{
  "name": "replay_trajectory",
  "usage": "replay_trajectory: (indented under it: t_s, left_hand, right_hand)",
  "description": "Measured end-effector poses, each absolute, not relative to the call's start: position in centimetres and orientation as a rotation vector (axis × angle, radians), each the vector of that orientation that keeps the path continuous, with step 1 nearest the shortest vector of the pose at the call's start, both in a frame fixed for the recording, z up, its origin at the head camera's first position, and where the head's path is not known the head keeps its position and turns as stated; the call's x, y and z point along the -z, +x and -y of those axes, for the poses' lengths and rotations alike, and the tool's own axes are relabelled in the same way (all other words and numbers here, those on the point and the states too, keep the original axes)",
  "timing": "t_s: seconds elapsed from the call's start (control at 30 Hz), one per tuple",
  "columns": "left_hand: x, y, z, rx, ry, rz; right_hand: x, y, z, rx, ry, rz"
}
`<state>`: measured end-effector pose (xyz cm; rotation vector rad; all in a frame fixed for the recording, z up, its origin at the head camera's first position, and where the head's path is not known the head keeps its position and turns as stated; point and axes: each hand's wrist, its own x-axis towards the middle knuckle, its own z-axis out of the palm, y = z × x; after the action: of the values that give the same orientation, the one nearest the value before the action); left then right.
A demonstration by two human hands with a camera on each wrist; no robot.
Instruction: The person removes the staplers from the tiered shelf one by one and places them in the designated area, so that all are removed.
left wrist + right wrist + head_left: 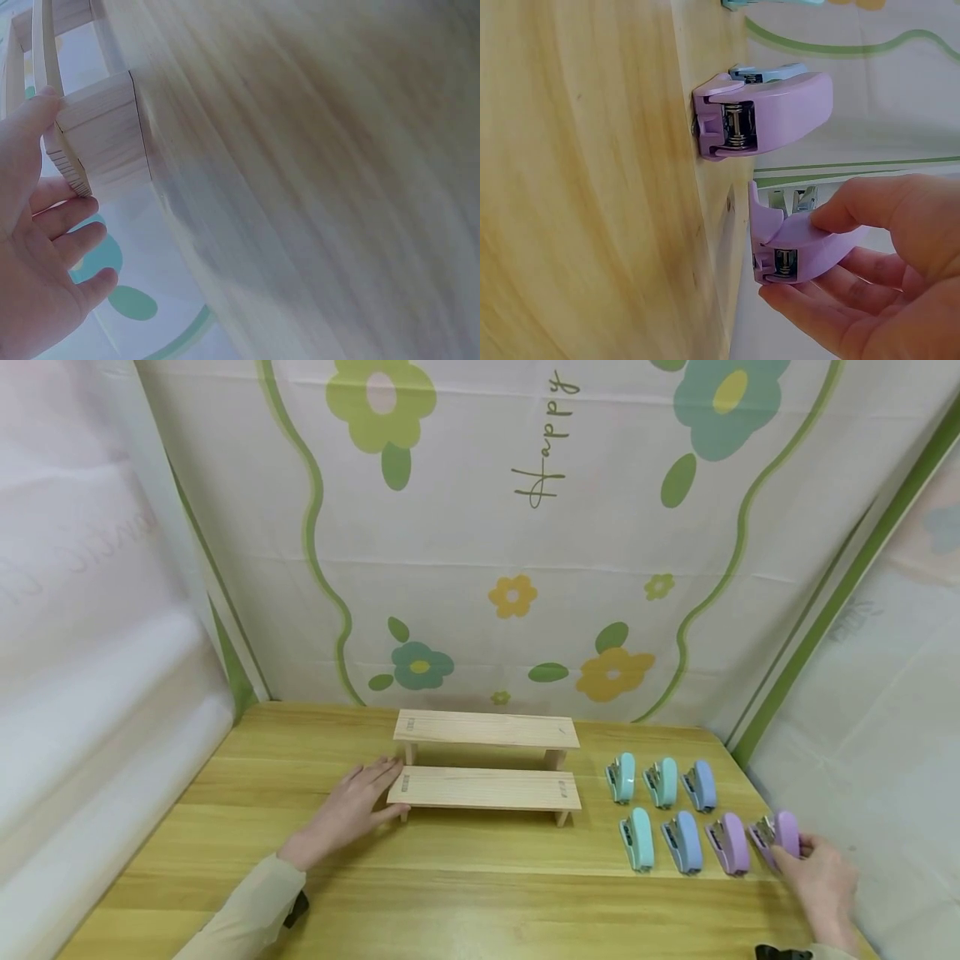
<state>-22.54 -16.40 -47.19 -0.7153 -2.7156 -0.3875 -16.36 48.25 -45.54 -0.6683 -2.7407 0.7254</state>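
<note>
My right hand (823, 878) grips a purple stapler (786, 833) at the right end of the front row, thumb on one side and fingers on the other. In the right wrist view this stapler (810, 247) is tilted, its spring end towards the table. Beside it stands another purple stapler (787, 112). At the left end of a two-step wooden shelf (480, 789), my left hand (348, 810) holds the lower board, thumb at the front edge and fingers around the end. The left wrist view shows the thumb and fingers on opposite sides of that board (67, 161).
Left of the held stapler are a blue stapler (682, 843) and a mint stapler (637, 840). Behind them stand two mint staplers and a blue stapler (699, 787). The shelf's upper board (487, 728) is near the flowered back curtain (465, 527). Curtains also flank the table (480, 902).
</note>
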Motion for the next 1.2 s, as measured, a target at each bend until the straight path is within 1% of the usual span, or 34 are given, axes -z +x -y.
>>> replay_trajectory:
  t_s: [0.6,1.2]
  left_hand:
    - [47.3,-22.6,16.4,0.401,-0.714,2.712]
    - [47.3,-22.5,16.3,0.390,-0.709,2.712]
  right_hand:
    - [46.1,-16.8,-48.6,-0.693,-0.729,2.778]
    - [46.6,-17.2,-49.4,-0.694,-0.700,2.801]
